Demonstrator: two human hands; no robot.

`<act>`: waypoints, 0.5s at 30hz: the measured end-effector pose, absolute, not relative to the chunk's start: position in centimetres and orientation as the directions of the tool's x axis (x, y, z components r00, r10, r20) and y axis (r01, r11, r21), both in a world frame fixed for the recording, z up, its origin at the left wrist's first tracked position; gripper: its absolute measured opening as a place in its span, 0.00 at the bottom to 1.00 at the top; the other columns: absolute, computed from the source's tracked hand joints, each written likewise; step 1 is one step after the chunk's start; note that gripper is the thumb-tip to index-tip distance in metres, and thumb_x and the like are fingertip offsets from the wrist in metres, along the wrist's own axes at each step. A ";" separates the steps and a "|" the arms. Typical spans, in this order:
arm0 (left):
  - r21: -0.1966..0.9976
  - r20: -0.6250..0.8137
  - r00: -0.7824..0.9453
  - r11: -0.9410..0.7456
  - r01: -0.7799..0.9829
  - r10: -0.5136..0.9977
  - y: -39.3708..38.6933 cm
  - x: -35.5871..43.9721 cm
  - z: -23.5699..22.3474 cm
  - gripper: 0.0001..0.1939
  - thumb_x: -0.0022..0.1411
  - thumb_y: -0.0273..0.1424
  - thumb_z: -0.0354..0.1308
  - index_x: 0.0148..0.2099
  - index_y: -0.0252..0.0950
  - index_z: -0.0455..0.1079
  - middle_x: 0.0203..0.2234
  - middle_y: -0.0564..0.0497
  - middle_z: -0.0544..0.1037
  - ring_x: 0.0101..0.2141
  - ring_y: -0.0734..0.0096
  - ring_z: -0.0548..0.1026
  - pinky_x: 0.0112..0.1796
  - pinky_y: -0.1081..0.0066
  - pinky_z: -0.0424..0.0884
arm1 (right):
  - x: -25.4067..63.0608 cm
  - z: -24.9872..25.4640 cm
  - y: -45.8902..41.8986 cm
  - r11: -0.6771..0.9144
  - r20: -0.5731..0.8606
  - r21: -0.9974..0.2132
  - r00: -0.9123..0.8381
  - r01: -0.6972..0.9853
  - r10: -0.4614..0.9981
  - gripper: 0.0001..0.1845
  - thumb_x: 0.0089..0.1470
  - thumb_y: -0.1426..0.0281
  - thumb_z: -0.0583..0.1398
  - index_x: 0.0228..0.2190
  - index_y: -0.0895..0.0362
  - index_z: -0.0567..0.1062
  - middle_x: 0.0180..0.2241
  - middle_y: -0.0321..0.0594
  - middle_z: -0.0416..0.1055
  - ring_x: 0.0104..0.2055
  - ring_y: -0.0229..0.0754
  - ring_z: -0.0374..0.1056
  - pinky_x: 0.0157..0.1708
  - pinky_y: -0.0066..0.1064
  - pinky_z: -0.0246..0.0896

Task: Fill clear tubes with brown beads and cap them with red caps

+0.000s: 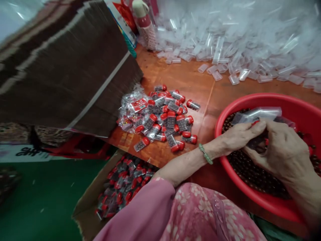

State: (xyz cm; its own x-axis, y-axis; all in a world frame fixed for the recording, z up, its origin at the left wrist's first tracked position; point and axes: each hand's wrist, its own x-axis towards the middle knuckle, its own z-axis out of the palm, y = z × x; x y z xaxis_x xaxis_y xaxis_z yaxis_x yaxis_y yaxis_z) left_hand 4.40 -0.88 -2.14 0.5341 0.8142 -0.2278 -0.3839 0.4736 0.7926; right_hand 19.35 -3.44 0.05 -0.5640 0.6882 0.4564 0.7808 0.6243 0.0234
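Observation:
Both hands meet over a red plastic basin (pixel 253 97) filled with small dark brown balls (pixel 250 177). My left hand (pixel 239 135), with a green bead bracelet (pixel 205 154) at its wrist, is closed on a small clear container with a red cap (pixel 255 123). Around the same container curl the fingers of my right hand (pixel 286 152); most of it is hidden between the hands. Clear plastic pieces (pixel 267 113) lie on the balls just behind my fingers. Left of the basin is a pile of filled, red-capped containers (pixel 171 118) on the orange-brown table (pixel 198 80).
Clear empty tubes (pixel 235 63) are heaped along the back. A cardboard box (pixel 87 204) of filled containers stands below the table edge. Stacked brown cardboard (pixel 75 73) leans at the left, near crumpled clear bags (pixel 132 110). A flask (pixel 145 25) stands at the back.

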 end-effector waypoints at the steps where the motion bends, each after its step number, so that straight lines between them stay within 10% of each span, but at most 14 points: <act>1: 0.803 -0.232 0.509 0.458 -0.381 0.829 -0.8 4.5 -2.0 0.14 0.70 0.38 0.55 0.43 0.32 0.75 0.29 0.49 0.76 0.30 0.71 0.75 0.38 0.70 0.73 | 19.4 0.1 -3.4 0.626 0.429 -0.012 -0.561 0.780 0.708 0.42 0.60 0.58 0.60 0.68 0.61 0.52 0.50 0.64 0.73 0.48 0.71 0.74 0.43 0.58 0.70; 7: 0.890 -0.042 0.381 0.208 -0.407 0.924 -2.5 2.0 -0.1 0.17 0.71 0.44 0.53 0.43 0.35 0.72 0.22 0.53 0.74 0.23 0.74 0.73 0.29 0.71 0.72 | 20.0 0.5 -3.8 0.637 0.349 -0.179 -0.557 0.750 0.754 0.53 0.55 0.48 0.64 0.69 0.60 0.50 0.59 0.65 0.67 0.61 0.72 0.66 0.56 0.57 0.65; 13: 0.967 0.050 0.075 -0.030 -0.253 0.996 -4.3 -8.4 0.5 0.08 0.69 0.38 0.58 0.43 0.40 0.73 0.29 0.56 0.77 0.30 0.80 0.75 0.30 0.79 0.69 | 21.7 0.4 -4.5 0.518 0.300 -0.083 -0.475 0.851 0.827 0.23 0.65 0.61 0.56 0.57 0.58 0.70 0.51 0.54 0.77 0.52 0.60 0.73 0.53 0.51 0.66; 15: 0.980 0.170 -0.155 -0.151 0.127 0.973 -3.5 -12.3 -0.7 0.07 0.68 0.35 0.60 0.38 0.39 0.75 0.25 0.57 0.76 0.27 0.78 0.72 0.28 0.76 0.66 | 22.6 0.5 -4.3 0.393 0.251 -0.059 -0.367 0.918 0.896 0.19 0.67 0.63 0.53 0.52 0.60 0.74 0.47 0.53 0.78 0.49 0.59 0.74 0.50 0.49 0.66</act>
